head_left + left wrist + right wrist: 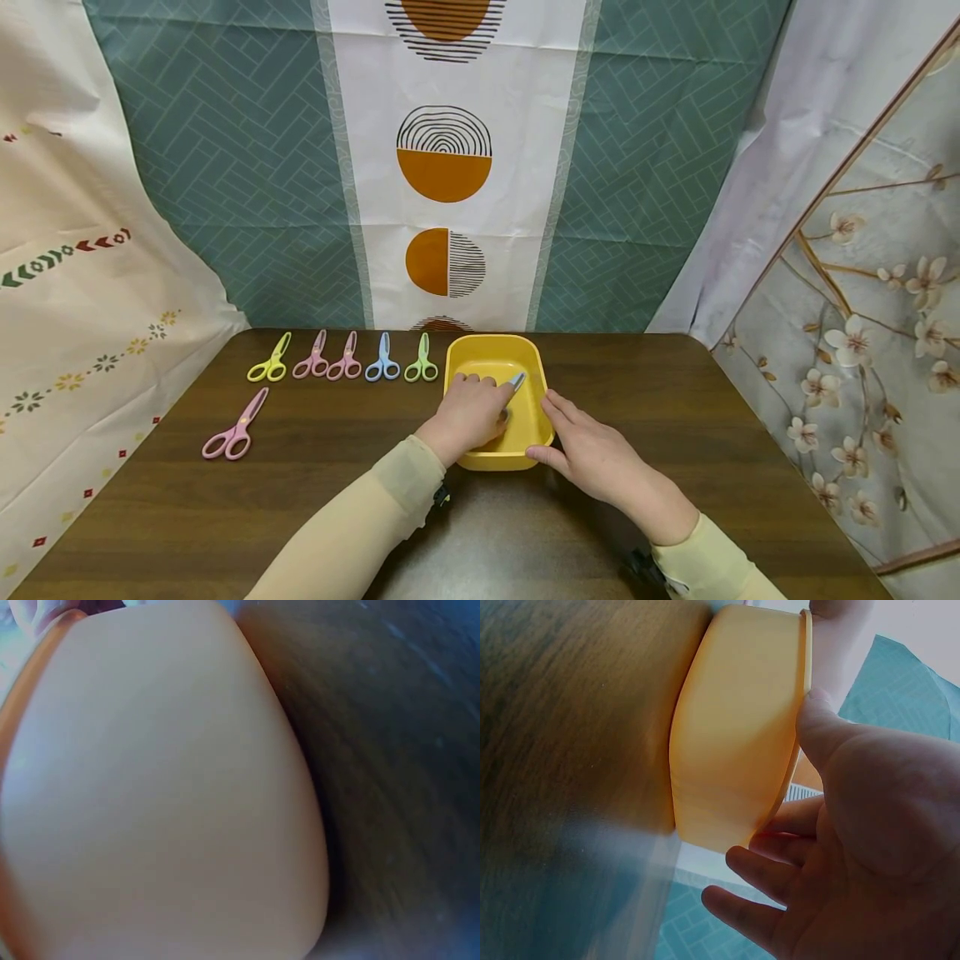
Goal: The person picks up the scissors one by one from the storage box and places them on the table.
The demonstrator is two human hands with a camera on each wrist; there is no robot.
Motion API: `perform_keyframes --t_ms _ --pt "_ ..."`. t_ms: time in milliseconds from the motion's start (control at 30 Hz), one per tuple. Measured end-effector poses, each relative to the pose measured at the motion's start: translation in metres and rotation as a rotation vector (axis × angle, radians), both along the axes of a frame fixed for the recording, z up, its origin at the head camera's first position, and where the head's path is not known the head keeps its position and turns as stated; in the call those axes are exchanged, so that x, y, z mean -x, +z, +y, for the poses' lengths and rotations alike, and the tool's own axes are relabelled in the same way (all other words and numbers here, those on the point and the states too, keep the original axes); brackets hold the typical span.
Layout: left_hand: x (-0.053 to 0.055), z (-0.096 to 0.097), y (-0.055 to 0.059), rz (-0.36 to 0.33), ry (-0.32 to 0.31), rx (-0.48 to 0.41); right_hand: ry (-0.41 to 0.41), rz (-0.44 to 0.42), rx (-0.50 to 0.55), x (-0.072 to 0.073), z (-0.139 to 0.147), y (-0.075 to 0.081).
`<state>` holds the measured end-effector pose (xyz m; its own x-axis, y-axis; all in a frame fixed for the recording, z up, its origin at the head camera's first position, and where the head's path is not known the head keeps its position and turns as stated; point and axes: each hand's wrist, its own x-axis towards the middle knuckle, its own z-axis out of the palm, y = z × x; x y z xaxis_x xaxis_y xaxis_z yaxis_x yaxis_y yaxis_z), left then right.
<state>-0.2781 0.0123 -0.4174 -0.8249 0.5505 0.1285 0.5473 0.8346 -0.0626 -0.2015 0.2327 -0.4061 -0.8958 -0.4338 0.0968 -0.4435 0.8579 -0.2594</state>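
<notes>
My left hand [472, 412] reaches into a yellow plastic bin [498, 461] and grips a pair of blue scissors [517, 381]. Only the scissors' pale blue tip shows clearly past the fingers; most of the rest is hidden under the hand. On the bin's right side, my right hand [596, 450] touches the rim with thumb and fingertips, its fingers fairly straight. From the right wrist view, the thumb rests on the rim of the bin [735, 720] and the fingers spread beside its wall. The left wrist view is mostly filled by the bin's outer wall [165, 780].
Along the table's back edge lie yellow scissors [270, 358], two pink pairs [311, 358], another blue pair [383, 360] and green scissors [422, 360]. A larger pink pair [236, 427] lies nearer at the left. Patterned cloths [247, 167] hang behind the wooden table [337, 450].
</notes>
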Motion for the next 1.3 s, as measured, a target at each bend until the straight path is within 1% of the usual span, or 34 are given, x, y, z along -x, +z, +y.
perform_keyframes --t_ms 100,267,400,500,800,900,1033,1200,1300 --pt "0.000 -0.001 0.001 0.019 0.001 -0.019 -0.001 -0.003 0.001 0.000 -0.001 0.000" --pt "-0.003 -0.002 0.004 0.071 0.015 -0.067 0.002 0.002 -0.002 -0.001 -0.001 0.000" --pt "-0.005 -0.005 0.007 0.098 0.024 -0.084 0.007 0.016 -0.005 -0.001 0.000 0.000" --pt "-0.007 -0.008 0.010 0.112 0.023 -0.088 0.007 0.019 -0.007 -0.001 0.000 -0.001" --pt "-0.016 -0.020 0.015 0.195 0.007 -0.139 0.015 0.036 -0.004 -0.002 0.000 -0.001" --pt "-0.020 -0.024 0.015 0.228 0.002 -0.152 0.025 0.049 -0.003 -0.002 0.000 -0.001" --pt "-0.026 -0.030 0.016 0.282 -0.023 -0.175 0.032 0.066 -0.002 -0.002 0.000 -0.001" --pt "-0.036 -0.041 0.021 0.311 -0.044 -0.198 0.038 0.065 0.001 -0.002 0.000 -0.002" --pt "-0.042 -0.047 0.023 0.342 -0.058 -0.198 0.038 0.066 0.003 -0.002 0.001 -0.002"
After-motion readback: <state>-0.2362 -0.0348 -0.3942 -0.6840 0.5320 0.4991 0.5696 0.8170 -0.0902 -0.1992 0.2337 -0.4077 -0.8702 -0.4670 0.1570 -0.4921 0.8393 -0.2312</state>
